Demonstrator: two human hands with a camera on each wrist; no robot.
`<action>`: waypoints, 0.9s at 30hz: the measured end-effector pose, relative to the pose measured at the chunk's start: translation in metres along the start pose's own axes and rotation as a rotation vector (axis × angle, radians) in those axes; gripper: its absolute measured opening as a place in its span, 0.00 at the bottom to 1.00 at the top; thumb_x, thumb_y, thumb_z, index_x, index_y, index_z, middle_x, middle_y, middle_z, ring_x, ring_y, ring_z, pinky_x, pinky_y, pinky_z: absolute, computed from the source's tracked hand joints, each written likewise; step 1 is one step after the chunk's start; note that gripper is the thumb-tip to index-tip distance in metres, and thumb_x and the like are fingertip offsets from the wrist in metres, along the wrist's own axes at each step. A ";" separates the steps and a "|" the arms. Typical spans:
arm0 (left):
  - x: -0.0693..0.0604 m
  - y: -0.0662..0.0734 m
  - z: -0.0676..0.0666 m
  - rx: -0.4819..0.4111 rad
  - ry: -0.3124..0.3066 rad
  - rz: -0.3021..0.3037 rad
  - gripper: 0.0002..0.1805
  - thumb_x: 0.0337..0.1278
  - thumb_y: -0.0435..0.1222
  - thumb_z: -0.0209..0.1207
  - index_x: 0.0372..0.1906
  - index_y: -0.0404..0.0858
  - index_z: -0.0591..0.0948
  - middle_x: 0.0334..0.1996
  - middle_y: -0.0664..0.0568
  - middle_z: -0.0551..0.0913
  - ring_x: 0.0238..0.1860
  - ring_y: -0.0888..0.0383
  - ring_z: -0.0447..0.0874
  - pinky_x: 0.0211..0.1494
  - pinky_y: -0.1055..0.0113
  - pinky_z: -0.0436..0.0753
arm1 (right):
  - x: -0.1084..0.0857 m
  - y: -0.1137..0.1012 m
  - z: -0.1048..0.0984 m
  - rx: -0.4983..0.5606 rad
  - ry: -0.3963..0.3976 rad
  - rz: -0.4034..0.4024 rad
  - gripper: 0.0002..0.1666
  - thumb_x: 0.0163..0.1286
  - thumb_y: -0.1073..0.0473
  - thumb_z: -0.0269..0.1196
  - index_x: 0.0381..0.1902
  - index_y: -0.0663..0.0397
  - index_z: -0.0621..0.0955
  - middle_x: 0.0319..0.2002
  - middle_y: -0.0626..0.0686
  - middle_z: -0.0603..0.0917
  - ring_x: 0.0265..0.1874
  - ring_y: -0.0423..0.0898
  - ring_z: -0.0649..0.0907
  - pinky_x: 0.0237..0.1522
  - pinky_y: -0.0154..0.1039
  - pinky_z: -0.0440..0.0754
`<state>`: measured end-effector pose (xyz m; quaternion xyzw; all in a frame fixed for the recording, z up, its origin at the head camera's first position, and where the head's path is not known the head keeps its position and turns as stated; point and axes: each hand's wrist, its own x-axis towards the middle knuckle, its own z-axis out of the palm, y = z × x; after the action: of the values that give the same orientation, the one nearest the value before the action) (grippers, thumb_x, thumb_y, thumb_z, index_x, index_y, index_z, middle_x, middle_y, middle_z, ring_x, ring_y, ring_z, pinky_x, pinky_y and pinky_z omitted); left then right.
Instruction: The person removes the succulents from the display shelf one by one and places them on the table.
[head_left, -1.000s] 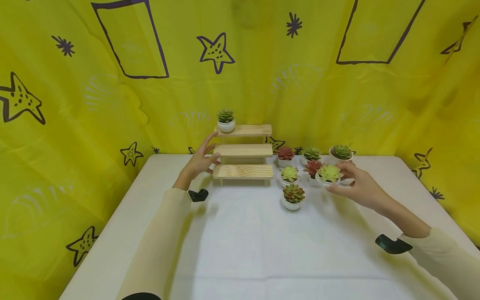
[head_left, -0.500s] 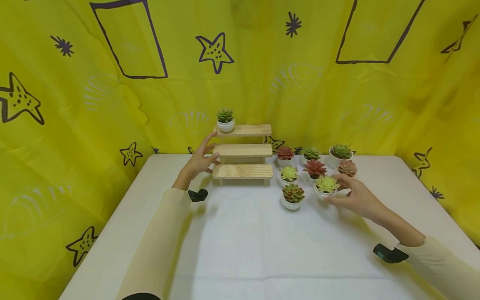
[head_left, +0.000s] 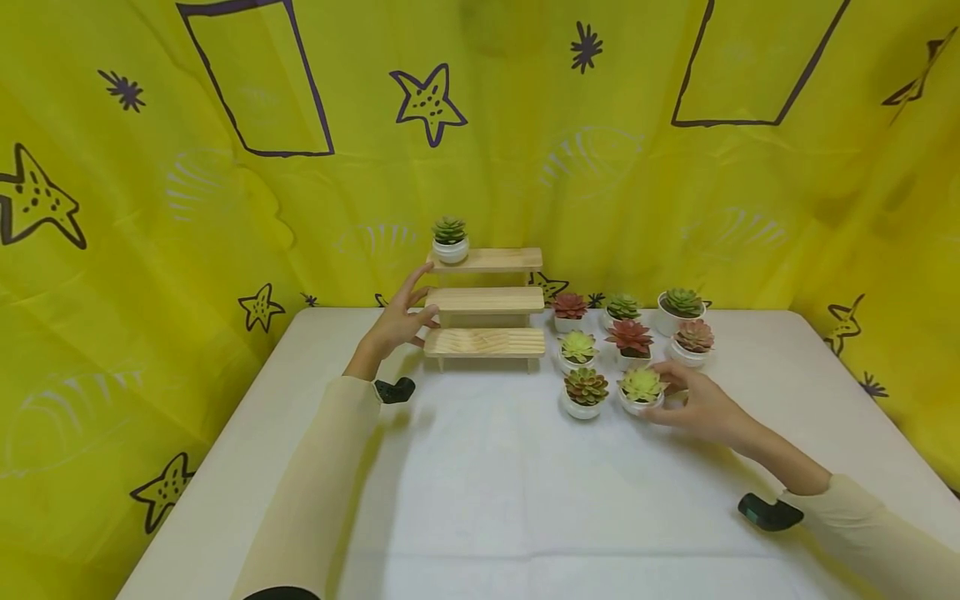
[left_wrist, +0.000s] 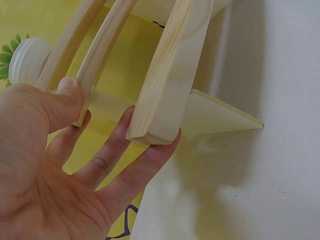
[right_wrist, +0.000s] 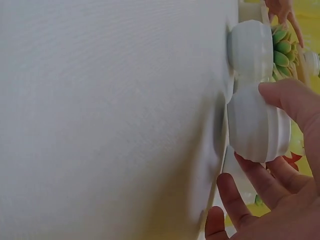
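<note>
My left hand [head_left: 396,323] holds the left end of a three-step wooden display stand [head_left: 486,300]. In the left wrist view its thumb lies on the middle step [left_wrist: 105,50] and fingertips touch the ends of the boards. A green potted succulent [head_left: 450,240] stands at the left end of the top step. My right hand [head_left: 701,404] pinches the white pot of a light-green succulent [head_left: 641,390] between thumb and fingers. In the right wrist view this pot [right_wrist: 255,125] is close beside the pot of a red-tipped green succulent [right_wrist: 250,50]; whether its base touches the table cannot be told.
Right of the stand are several more potted succulents: dark red [head_left: 570,307], green [head_left: 622,308], large green [head_left: 681,308], red [head_left: 630,337], pink [head_left: 693,337] and yellow-green [head_left: 577,348]. A white cloth covers the table [head_left: 480,492]. A yellow patterned curtain [head_left: 510,150] hangs behind.
My right hand has moved left and toward me, lowering the light-green succulent beside the red-tipped one. The red and pink plants are now more exposed. My left hand stays on the stand.
</note>
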<state>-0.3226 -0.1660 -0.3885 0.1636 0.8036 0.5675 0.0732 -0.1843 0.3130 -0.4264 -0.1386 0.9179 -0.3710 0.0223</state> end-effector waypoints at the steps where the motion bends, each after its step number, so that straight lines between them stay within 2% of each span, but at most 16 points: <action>1: 0.000 0.000 0.000 0.001 0.000 0.002 0.41 0.78 0.37 0.55 0.81 0.70 0.50 0.81 0.37 0.49 0.51 0.35 0.85 0.38 0.43 0.87 | 0.000 0.001 0.000 -0.002 -0.007 0.001 0.39 0.61 0.51 0.78 0.63 0.63 0.75 0.52 0.59 0.83 0.50 0.55 0.79 0.45 0.44 0.76; 4: 0.000 -0.001 0.000 0.003 0.000 0.001 0.41 0.78 0.37 0.55 0.81 0.70 0.50 0.82 0.37 0.49 0.50 0.37 0.86 0.38 0.43 0.87 | 0.000 0.002 0.001 -0.005 -0.022 -0.001 0.39 0.61 0.51 0.77 0.64 0.62 0.75 0.55 0.61 0.82 0.52 0.58 0.80 0.49 0.48 0.76; 7: 0.000 -0.001 0.000 0.006 0.002 -0.003 0.41 0.78 0.36 0.55 0.81 0.71 0.50 0.82 0.38 0.49 0.50 0.38 0.86 0.38 0.43 0.87 | 0.000 0.003 0.000 0.008 -0.038 -0.003 0.40 0.62 0.52 0.77 0.65 0.63 0.74 0.57 0.62 0.82 0.55 0.62 0.80 0.53 0.57 0.75; 10: 0.000 0.001 0.000 0.008 0.002 -0.006 0.41 0.78 0.37 0.55 0.81 0.71 0.50 0.82 0.38 0.50 0.51 0.36 0.86 0.39 0.42 0.87 | 0.000 0.004 -0.001 0.031 -0.058 0.002 0.40 0.62 0.53 0.77 0.66 0.64 0.72 0.59 0.65 0.81 0.59 0.67 0.78 0.59 0.67 0.71; 13: -0.001 0.002 0.001 0.007 0.002 -0.013 0.41 0.78 0.37 0.55 0.81 0.72 0.50 0.82 0.40 0.50 0.53 0.35 0.85 0.40 0.42 0.87 | 0.000 0.005 -0.001 0.049 -0.072 0.011 0.41 0.63 0.54 0.76 0.67 0.66 0.71 0.61 0.67 0.79 0.62 0.71 0.75 0.62 0.72 0.66; 21: 0.001 0.000 -0.001 -0.015 -0.005 -0.009 0.42 0.78 0.36 0.54 0.82 0.68 0.48 0.82 0.40 0.49 0.55 0.31 0.83 0.38 0.43 0.87 | -0.001 0.007 -0.001 0.053 -0.070 0.002 0.41 0.63 0.54 0.76 0.66 0.66 0.71 0.59 0.66 0.80 0.61 0.69 0.77 0.62 0.68 0.68; 27: 0.000 0.000 0.000 -0.004 -0.004 -0.002 0.41 0.78 0.36 0.54 0.82 0.69 0.49 0.81 0.38 0.50 0.53 0.33 0.84 0.38 0.43 0.87 | -0.002 0.005 -0.002 0.059 -0.086 0.018 0.41 0.64 0.53 0.75 0.67 0.66 0.70 0.60 0.66 0.80 0.61 0.68 0.76 0.61 0.69 0.67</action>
<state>-0.3229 -0.1657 -0.3888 0.1635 0.8025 0.5688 0.0758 -0.1841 0.3180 -0.4283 -0.1453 0.9060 -0.3915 0.0695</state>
